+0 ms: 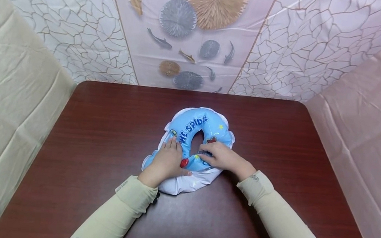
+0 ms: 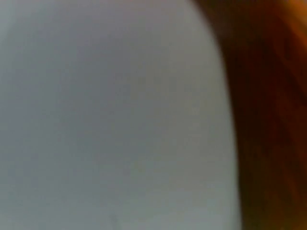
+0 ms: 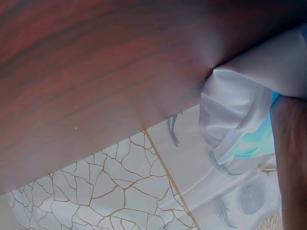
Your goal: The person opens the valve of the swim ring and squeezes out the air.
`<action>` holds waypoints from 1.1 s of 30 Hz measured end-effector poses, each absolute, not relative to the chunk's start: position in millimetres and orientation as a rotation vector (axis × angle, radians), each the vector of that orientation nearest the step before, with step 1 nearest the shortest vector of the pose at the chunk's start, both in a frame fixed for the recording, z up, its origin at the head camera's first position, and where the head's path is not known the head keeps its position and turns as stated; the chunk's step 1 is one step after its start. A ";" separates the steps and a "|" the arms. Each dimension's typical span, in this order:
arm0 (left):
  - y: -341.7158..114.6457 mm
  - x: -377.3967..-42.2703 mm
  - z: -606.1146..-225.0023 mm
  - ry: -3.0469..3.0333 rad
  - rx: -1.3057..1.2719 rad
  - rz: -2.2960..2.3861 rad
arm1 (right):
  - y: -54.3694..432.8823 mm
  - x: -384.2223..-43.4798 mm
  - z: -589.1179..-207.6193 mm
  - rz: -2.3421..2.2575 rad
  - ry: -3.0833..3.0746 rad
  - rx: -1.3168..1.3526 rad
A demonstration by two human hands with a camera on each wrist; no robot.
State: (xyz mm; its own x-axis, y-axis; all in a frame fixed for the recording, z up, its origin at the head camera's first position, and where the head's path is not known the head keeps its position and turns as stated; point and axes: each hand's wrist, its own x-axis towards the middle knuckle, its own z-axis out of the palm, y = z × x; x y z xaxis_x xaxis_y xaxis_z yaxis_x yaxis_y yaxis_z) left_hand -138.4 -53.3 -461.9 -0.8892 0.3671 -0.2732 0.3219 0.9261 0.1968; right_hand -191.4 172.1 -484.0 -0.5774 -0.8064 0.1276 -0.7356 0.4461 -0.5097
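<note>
A light blue inflatable swim ring (image 1: pixel 215 125) with blue lettering, yellow stars and a white underside lies on the table, its lower left part flattened and creased. My left hand (image 1: pixel 167 158) rests palm down on its left side, fingers straight and thumb spread towards the white part. On the lower right side, my right hand (image 1: pixel 222 157) pinches the ring near its inner hole with curled fingers and thumb. Folded white vinyl (image 3: pixel 235 105) of the ring shows beside the hand in the right wrist view. A blurred pale surface (image 2: pixel 115 115) fills most of the left wrist view.
The dark reddish-brown wooden table (image 1: pixel 108 127) has rounded far corners. Behind it hangs a patterned cloth (image 1: pixel 83 22) with crackle lines, fish and discs. Pale padded panels stand at the left (image 1: pixel 14 111) and right (image 1: pixel 358 111).
</note>
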 end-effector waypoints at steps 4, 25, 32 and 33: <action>-52.7 -137.7 -461.8 2.790 0.504 0.184 | 173.9 -188.5 -483.1 -0.730 2.596 -1.399; -74.5 -148.5 -449.4 2.738 0.864 0.538 | 186.2 -186.0 -466.7 -0.821 2.786 -1.551; -85.8 -156.1 -449.8 2.278 0.965 0.937 | 186.3 -182.3 -463.3 -0.937 2.623 -1.532; -86.6 -157.3 -450.9 2.239 0.955 0.967 | 185.9 -182.0 -463.6 -0.953 2.607 -1.529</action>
